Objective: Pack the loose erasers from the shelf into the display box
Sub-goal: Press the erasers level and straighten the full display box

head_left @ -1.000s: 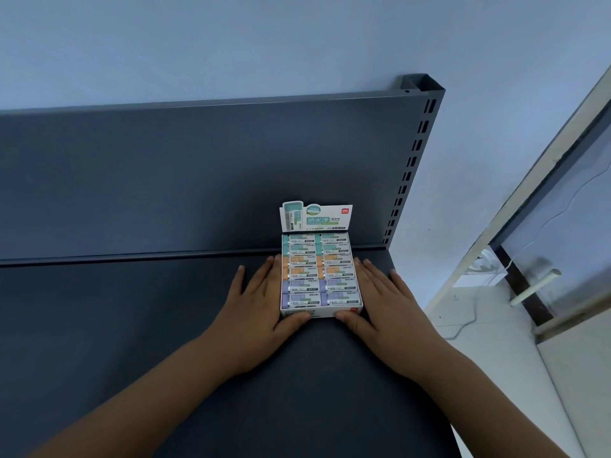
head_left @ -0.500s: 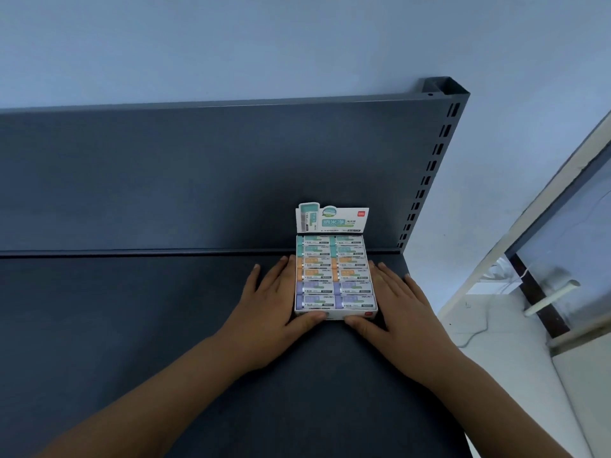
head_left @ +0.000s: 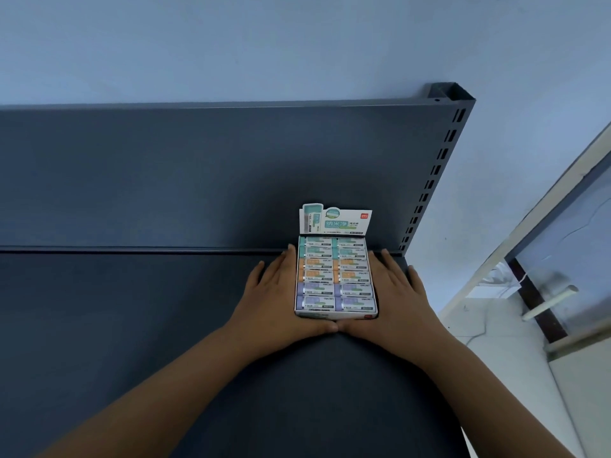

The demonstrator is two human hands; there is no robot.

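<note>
A white display box point(head_left: 335, 315) stands on the dark grey shelf point(head_left: 132, 325) near its back right corner, its printed header flap upright. Two columns of erasers point(head_left: 335, 276) fill it: green at the back, orange in the middle, purple at the front. My left hand point(head_left: 277, 299) lies flat against the box's left side with straight fingers. My right hand point(head_left: 396, 299) lies flat against the right side. Both thumbs meet along the box's front wall. No loose eraser shows on the shelf.
The shelf's back panel point(head_left: 198, 176) rises right behind the box. A slotted upright post point(head_left: 439, 160) marks the right end, and the shelf edge drops off just right of my right hand. Beyond it are a pale floor, cables and a door frame point(head_left: 529, 226).
Both hands have closed in on the box, and the thumbs that were apart now touch at its front. The box has moved a little toward the back panel.
</note>
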